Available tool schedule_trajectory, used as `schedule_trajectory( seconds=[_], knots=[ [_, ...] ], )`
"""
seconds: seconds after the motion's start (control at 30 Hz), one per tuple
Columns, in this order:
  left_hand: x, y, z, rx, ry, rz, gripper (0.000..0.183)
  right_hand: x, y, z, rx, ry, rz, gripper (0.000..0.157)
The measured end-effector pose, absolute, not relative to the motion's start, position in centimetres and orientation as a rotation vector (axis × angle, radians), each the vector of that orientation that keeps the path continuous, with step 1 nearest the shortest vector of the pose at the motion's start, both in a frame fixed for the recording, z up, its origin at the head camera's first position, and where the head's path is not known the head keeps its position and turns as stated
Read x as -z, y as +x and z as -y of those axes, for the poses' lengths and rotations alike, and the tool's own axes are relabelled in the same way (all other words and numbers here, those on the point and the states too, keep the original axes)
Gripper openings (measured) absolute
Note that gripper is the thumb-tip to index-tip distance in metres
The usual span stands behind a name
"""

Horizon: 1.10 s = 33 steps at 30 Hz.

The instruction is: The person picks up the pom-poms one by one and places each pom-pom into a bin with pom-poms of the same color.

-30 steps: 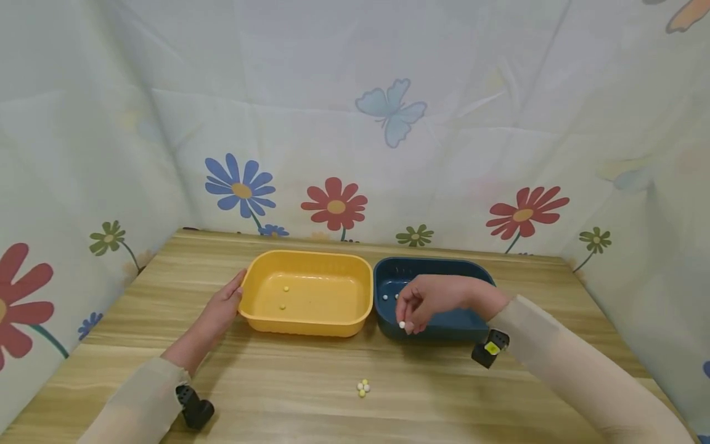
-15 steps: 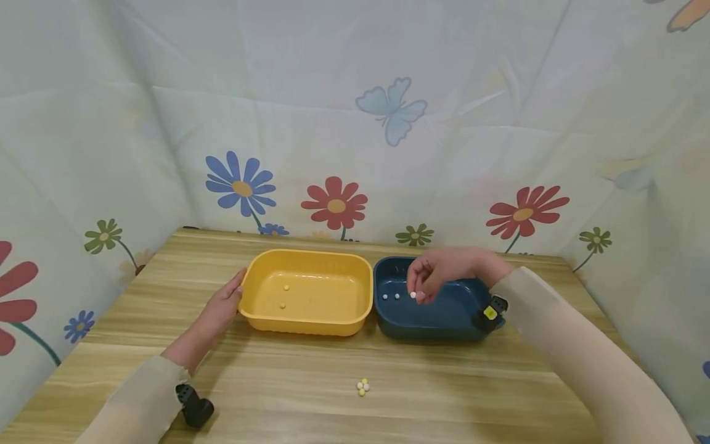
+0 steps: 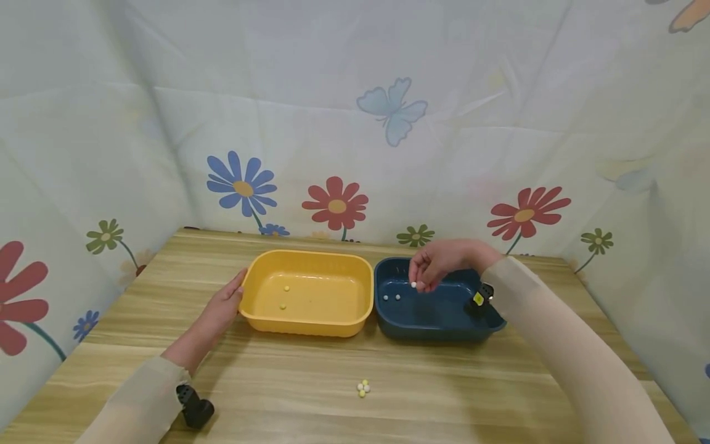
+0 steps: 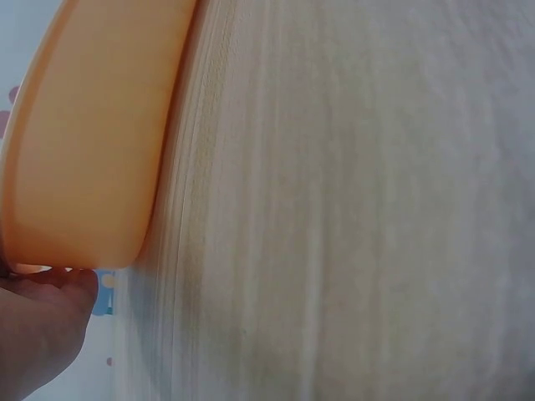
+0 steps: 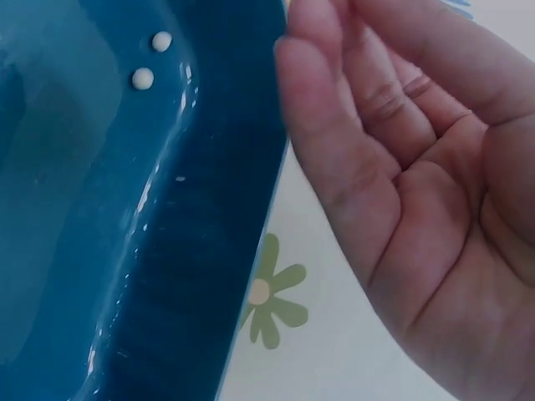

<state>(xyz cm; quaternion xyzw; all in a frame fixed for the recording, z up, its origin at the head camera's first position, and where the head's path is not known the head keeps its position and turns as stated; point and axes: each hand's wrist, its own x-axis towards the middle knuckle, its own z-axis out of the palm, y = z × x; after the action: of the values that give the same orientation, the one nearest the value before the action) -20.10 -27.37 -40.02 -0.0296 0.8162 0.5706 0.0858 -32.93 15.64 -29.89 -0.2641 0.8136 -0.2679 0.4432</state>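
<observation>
**Tiny white ball over the blue tray: so many ways to lose it**

So the right hand [image 3: 435, 265] hangs above the blue tray [image 3: 438, 332], thumb and fingertips pinching one small white ball [image 3: 413, 285] in the head view. The right wrist view hides the ball, so I can't judge how firm that pinch is.

My main worry is the ball squirting sideways. It's small and looks smooth, so an uneven squeeze or one finger letting go early could do it. Drop it from too high and it might bounce off the tray floor, maybe over the rim. I can't tell how high it is. It could also knock the two white balls [image 3: 397, 297] lying near the tray's left end, though that seems harmless.

The left hand [image 3: 222, 303] touches the left end of the yellow tray [image 3: 302, 327]; can't tell whether its fingers curl round the rim or just press on it. A careless shove there could send the two yellow balls [image 3: 286, 288] inside rolling, and nudge the blue tray right beside it.

Also, two white and two yellow balls make up the loose cluster [image 3: 367, 388] on the bare table [image 3: 277, 382]. A trailing sleeve or a bump could scatter them.
</observation>
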Motion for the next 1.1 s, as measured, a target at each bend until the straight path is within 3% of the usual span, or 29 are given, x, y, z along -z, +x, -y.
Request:
schedule_trajectory(
  seconds=[1.1],
  knots=[
    [40.2, -20.3, 27.4, -1.625, -0.107, -2.513, 0.053, 36.4, -35.7, -16.2, 0.655, -0.541, -2.046, 0.008]
  ],
)
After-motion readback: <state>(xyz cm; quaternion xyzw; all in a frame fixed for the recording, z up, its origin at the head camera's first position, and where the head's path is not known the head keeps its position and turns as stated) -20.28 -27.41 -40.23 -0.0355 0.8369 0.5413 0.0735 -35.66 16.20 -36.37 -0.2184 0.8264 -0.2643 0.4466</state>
